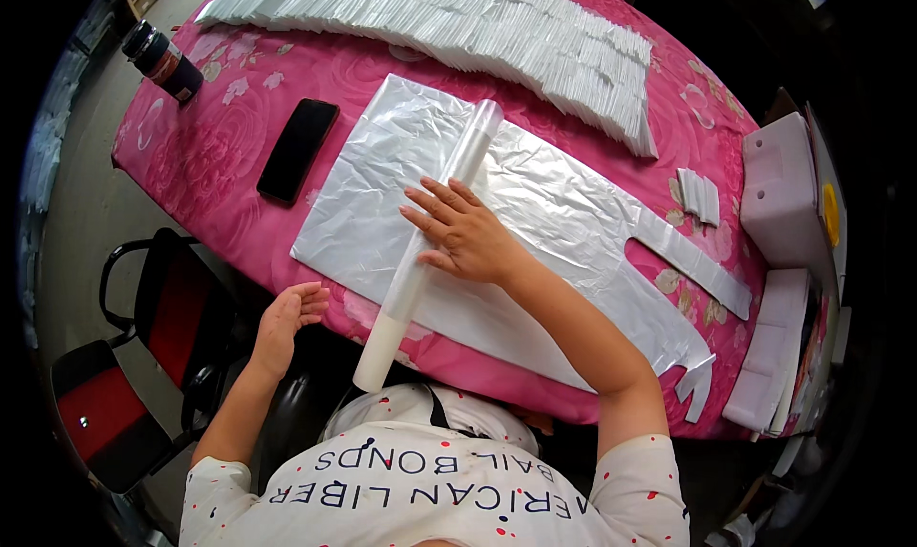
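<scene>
A whitish translucent tube lies slantwise across a flat sheet of shiny white plastic bags, which have cut-out handles at their right end. Its near end juts past the table edge toward my lap. My right hand rests on the tube's middle, palm down, fingers spread. Whether the upper part of the tube has film wound on it, I cannot tell. My left hand hovers by the table's near edge, left of the tube, fingers stretched out and holding nothing.
Long rows of folded white plastic bundles line the far side of the pink flowered tablecloth. At left are a black phone and a dark bottle. A small bundle and white foam boxes sit right. Chairs stand lower left.
</scene>
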Tool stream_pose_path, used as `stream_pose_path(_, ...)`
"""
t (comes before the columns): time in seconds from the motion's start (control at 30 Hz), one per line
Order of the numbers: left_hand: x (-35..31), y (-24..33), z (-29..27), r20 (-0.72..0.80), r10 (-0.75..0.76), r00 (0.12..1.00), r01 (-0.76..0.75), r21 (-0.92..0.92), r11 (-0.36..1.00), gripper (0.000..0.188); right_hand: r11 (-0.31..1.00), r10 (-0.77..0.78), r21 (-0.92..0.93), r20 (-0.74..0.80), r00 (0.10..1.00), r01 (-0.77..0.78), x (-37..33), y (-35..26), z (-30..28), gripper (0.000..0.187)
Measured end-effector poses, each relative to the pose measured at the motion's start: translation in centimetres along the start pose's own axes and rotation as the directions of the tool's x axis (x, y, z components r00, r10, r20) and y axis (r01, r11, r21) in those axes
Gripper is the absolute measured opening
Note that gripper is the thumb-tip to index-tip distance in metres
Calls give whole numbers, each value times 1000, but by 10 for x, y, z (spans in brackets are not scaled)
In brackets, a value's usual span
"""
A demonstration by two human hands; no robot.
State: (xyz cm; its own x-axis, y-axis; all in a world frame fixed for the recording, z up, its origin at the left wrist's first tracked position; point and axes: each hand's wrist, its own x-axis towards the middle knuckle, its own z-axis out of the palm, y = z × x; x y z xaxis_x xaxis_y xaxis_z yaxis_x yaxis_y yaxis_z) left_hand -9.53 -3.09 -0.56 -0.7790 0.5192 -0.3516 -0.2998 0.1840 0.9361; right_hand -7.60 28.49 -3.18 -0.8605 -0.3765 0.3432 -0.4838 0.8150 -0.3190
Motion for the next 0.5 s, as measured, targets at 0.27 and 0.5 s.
stream_pose_path(0.27, -1, 9, 36, 35, 339, 940, -200, 863, 464, 68, 941, 333, 11, -190, 924, -337, 118, -30, 64, 42)
stream_pose_path(0.5, 7, -2, 23, -57, 78, 995, -26, 622, 782, 77, 690, 722, 438, -364, 588, -577, 105, -42, 70, 72)
